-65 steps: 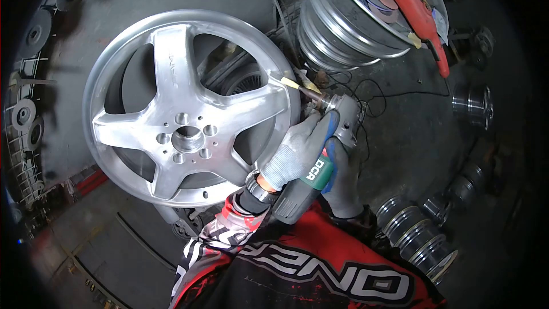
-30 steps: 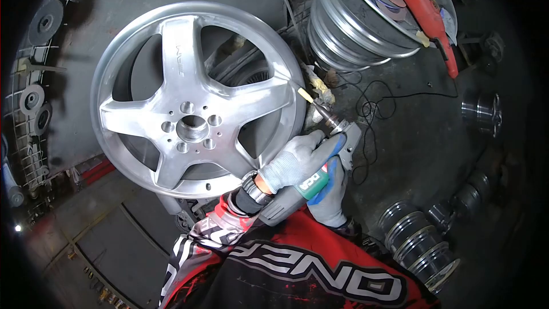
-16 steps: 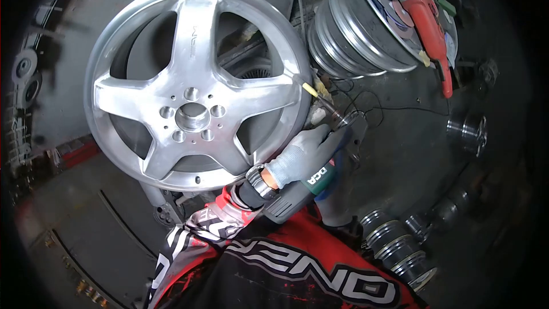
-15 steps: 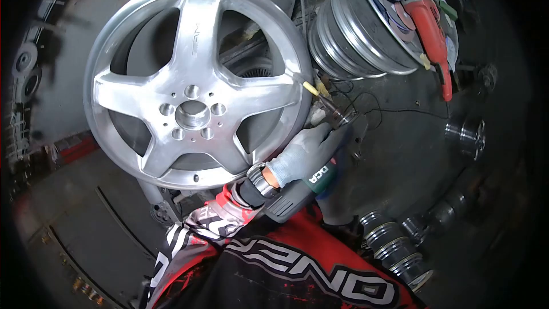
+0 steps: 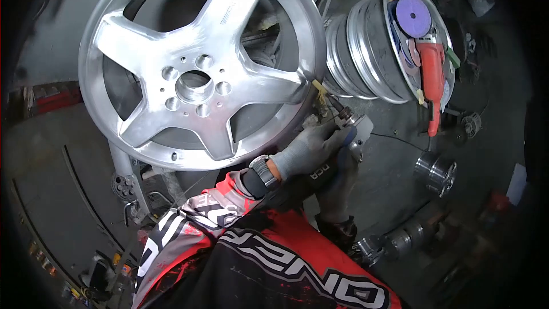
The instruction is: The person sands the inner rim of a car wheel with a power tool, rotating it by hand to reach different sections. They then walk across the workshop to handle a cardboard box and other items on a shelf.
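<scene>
A silver five-spoke alloy wheel lies face up before me, its spokes brushed and shiny. My left hand, in a grey glove with a watch at the wrist, is closed around the front of a dark green DCA grinder. Below it, my right hand, gloved and in shadow, is wrapped on the same grinder from the right side; its fingers are partly hidden. From the grinder's front points a yellowish bit, its tip right at the wheel's outer rim beside the end of a spoke.
Beyond the wheel to the right stands another wheel barrel, carrying a red angle grinder and a purple disc. A chrome wheel sits on the floor at right. Under the big wheel is a metal stand.
My view has shifted, and the wheel appears turned and nearer the top left. Both hands still hold the grinder, whose bit stays near the rim.
</scene>
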